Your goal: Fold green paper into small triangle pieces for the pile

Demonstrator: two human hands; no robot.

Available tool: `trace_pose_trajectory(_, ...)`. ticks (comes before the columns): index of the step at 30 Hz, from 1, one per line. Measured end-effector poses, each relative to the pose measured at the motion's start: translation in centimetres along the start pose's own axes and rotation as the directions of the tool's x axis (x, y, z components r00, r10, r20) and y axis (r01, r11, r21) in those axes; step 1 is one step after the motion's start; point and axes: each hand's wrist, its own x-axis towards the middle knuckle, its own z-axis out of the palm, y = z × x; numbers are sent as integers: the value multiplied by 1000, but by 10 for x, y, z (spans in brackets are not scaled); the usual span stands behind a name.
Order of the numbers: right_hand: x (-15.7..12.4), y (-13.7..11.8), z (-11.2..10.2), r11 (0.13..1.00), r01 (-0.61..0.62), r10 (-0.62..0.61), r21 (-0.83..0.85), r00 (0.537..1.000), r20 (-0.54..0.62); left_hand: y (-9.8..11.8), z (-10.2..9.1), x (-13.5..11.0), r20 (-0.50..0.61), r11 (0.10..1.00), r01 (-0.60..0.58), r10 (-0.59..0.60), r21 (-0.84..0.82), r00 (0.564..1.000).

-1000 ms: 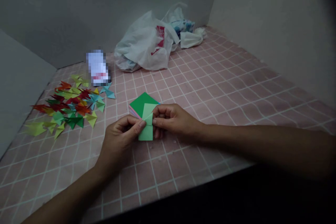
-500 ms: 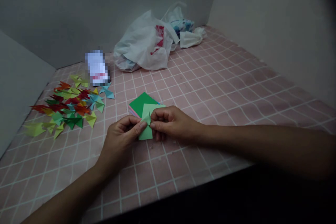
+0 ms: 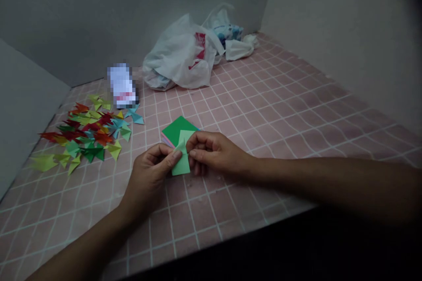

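Note:
A light green sheet of origami paper point(image 3: 181, 167), partly folded with a flap standing up, is held above the table between my hands. My left hand point(image 3: 154, 164) pinches its left side between thumb and fingers. My right hand point(image 3: 211, 151) is closed at the right edge, thumb and forefinger pressed together on the paper. Just behind lies a stack of square coloured paper point(image 3: 180, 125), dark green on top, with pink and blue edges showing below. My fingers hide part of the stack and of the folded sheet.
Many folded paper pieces point(image 3: 89, 129) in several colours lie in a pile at the left. A blurred phone point(image 3: 122, 85) with a lit screen stands behind them. White plastic bags point(image 3: 181, 57) sit by the back wall on the pink checked tablecloth point(image 3: 263, 109).
The light green paper has opened wider on its right side and shifted slightly left. My right fingers have moved a little along its edge; the left hand keeps its pinch.

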Motion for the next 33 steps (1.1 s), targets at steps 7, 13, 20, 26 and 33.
trace_pose_trajectory(7, 2, 4, -1, 998, 52, -50, 27, 998, -47, 0, 2, 0, -19, 999, -14, 15, 38, 1000)
trace_pose_trajectory(13, 1, 3, 0, 997, 60, -57, 41, 996, -69, 3, 3, 0, -33, 999, -6, 7, 33, 999)
trace_pose_trajectory(20, 2, 4, 0, 997, 45, -40, 57, 996, -79, 3, 4, 0, -44, 996, -34, 38, 83, 998)
trace_pose_trajectory(26, 2, 4, -1, 999, 19, -18, 26, 998, -65, 3, 5, -1, -40, 989, -59, 65, 136, 997)
trace_pose_trajectory(33, 1, 2, -1, 1000, -2, 1, -10, 996, -84, 0, 4, 0, -29, 995, -38, 41, 94, 999)
